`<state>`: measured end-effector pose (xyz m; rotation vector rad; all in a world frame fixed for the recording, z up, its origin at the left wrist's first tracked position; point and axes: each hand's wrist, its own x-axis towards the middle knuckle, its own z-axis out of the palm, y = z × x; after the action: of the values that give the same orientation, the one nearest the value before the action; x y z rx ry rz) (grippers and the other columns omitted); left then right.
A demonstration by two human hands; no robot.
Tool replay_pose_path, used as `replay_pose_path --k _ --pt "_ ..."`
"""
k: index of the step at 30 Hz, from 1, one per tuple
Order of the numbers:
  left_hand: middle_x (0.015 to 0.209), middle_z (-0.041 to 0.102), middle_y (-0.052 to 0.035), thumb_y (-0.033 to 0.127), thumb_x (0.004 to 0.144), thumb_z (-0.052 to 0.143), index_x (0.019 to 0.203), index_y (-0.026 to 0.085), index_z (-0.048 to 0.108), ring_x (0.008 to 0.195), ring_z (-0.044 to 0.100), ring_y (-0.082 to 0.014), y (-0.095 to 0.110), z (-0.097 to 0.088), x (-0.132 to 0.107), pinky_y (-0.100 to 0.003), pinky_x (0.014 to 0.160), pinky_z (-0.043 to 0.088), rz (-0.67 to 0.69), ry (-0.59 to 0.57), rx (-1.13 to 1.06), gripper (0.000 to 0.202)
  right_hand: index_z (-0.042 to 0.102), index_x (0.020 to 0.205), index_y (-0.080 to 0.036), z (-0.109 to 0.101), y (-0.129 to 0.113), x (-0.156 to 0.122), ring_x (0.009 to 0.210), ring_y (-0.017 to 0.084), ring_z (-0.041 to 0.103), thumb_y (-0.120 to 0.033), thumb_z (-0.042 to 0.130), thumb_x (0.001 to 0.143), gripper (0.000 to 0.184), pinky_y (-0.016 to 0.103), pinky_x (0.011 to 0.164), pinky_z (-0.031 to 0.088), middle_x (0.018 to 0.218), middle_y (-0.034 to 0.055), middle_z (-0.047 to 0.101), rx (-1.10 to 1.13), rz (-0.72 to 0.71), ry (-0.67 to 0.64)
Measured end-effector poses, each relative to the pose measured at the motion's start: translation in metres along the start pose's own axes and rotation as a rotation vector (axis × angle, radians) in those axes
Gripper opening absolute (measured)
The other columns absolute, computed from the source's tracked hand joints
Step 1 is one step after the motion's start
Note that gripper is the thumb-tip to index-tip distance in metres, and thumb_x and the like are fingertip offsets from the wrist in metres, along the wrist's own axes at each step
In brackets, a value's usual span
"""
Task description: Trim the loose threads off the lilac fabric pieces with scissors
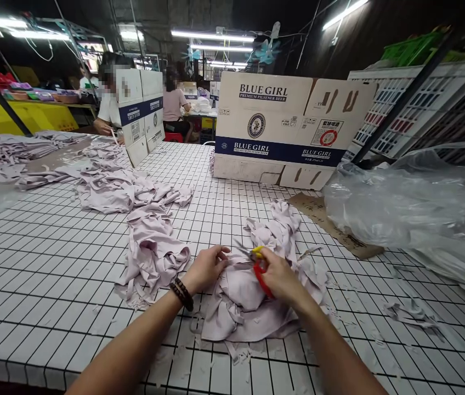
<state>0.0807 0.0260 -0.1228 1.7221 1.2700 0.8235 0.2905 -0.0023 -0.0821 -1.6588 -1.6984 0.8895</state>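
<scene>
My right hand (277, 275) grips a pair of scissors (260, 277) with red and yellow handles; the blades stand apart and point up and left over the cloth. A pale pink-lilac fabric piece (238, 296) lies bunched beneath both hands. At its upper left edge my left hand (208, 267) is closed, thumb and fingers pinching the fabric near the blade tips. More of the same cloth (276, 227) is heaped just beyond the scissors. A separate crumpled piece (154, 249) rests to the left of my left hand.
A grid-patterned table (72, 285) carries small scraps (413, 317) and further fabric piles (109, 186). Upright cardboard boxes (273, 120) stand across the back. Clear plastic bags (417, 192) lie at the right over brown cardboard (335, 225). Another person (110, 112) sits behind the left box.
</scene>
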Motion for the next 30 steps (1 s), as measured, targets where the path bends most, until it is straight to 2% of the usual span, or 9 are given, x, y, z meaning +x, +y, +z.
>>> replay_pose_path --k 4,8,12,15,18,20,23,27,30 --pt "0.075 0.070 -0.0047 0.027 0.081 0.061 0.103 0.013 0.061 0.067 0.066 -0.0164 0.001 -0.011 -0.006 -0.028 0.063 0.052 -0.071 0.003 -0.178 0.026 0.058 0.076 -0.022 0.017 -0.007 0.021 0.068 0.019 0.059 -0.022 0.059 0.067 0.009 0.030 0.064 0.045 0.072 0.0002 0.063 0.047 -0.091 -0.014" --pt "0.089 0.070 -0.0097 0.028 0.084 0.056 0.098 0.013 0.060 0.070 0.067 -0.0155 0.004 -0.017 -0.017 -0.031 0.068 0.055 -0.119 0.066 -0.279 0.021 0.055 0.085 -0.021 0.007 -0.013 0.029 0.070 0.018 0.058 -0.027 0.060 0.072 0.015 0.030 0.066 0.047 0.076 -0.0002 0.061 0.123 -0.160 -0.021" --pt "0.079 0.063 -0.0041 0.031 0.083 0.057 0.094 0.015 0.060 0.064 0.062 -0.0150 0.013 -0.014 -0.028 -0.030 0.064 0.052 -0.125 0.150 -0.252 0.020 0.054 0.080 -0.022 -0.002 -0.027 0.030 0.066 0.015 0.054 -0.023 0.062 0.071 0.013 0.027 0.062 0.044 0.074 -0.0031 0.056 0.156 -0.222 -0.075" --pt "0.083 0.059 -0.0022 0.028 0.076 0.065 0.097 0.018 0.061 0.071 0.058 -0.0168 0.026 -0.009 -0.033 -0.032 0.068 0.050 -0.038 0.244 -0.139 0.023 0.054 0.079 -0.022 -0.004 -0.043 0.030 0.063 0.013 0.050 -0.021 0.063 0.070 0.012 0.026 0.060 0.042 0.072 -0.0043 0.054 0.162 -0.252 -0.107" --pt "0.096 0.060 -0.0050 0.024 0.070 0.071 0.097 0.020 0.062 0.090 0.058 -0.0222 0.036 -0.001 -0.030 -0.038 0.084 0.048 0.083 0.317 -0.077 0.029 0.053 0.078 -0.021 -0.005 -0.062 0.027 0.062 0.012 0.048 -0.020 0.063 0.070 0.013 0.025 0.058 0.041 0.070 -0.0047 0.052 0.166 -0.282 -0.148" --pt "0.097 0.064 -0.0062 0.025 0.072 0.071 0.092 0.020 0.063 0.095 0.058 -0.0244 0.038 0.005 -0.025 -0.041 0.091 0.046 0.078 0.298 -0.163 0.023 0.053 0.075 -0.021 -0.007 -0.074 0.023 0.061 0.012 0.046 -0.020 0.064 0.069 0.012 0.024 0.057 0.040 0.068 -0.0054 0.050 0.170 -0.301 -0.161" --pt "0.090 0.069 -0.0072 0.032 0.083 0.061 0.089 0.018 0.064 0.088 0.064 -0.0229 0.034 0.005 -0.018 -0.040 0.087 0.049 0.040 0.219 -0.310 0.016 0.054 0.075 -0.021 -0.014 -0.090 0.020 0.059 0.011 0.045 -0.021 0.064 0.070 0.011 0.024 0.055 0.039 0.066 -0.0060 0.050 0.157 -0.312 -0.092" --pt "0.081 0.069 -0.0068 0.043 0.089 0.052 0.094 0.014 0.061 0.086 0.068 -0.0215 0.027 -0.016 -0.012 -0.038 0.085 0.052 0.036 0.125 -0.454 0.030 0.058 0.080 -0.019 -0.032 -0.100 0.021 0.056 0.011 0.047 -0.025 0.066 0.073 0.012 0.023 0.051 0.037 0.065 -0.0047 0.053 0.142 -0.276 0.058" --pt "0.082 0.067 -0.0055 0.045 0.093 0.045 0.095 0.015 0.058 0.093 0.068 -0.0205 0.033 -0.036 -0.008 -0.039 0.091 0.051 0.050 0.111 -0.522 0.033 0.059 0.080 -0.019 -0.046 -0.103 0.022 0.052 0.009 0.042 -0.028 0.072 0.071 0.018 0.022 0.047 0.034 0.063 -0.0061 0.051 0.254 -0.248 0.090"
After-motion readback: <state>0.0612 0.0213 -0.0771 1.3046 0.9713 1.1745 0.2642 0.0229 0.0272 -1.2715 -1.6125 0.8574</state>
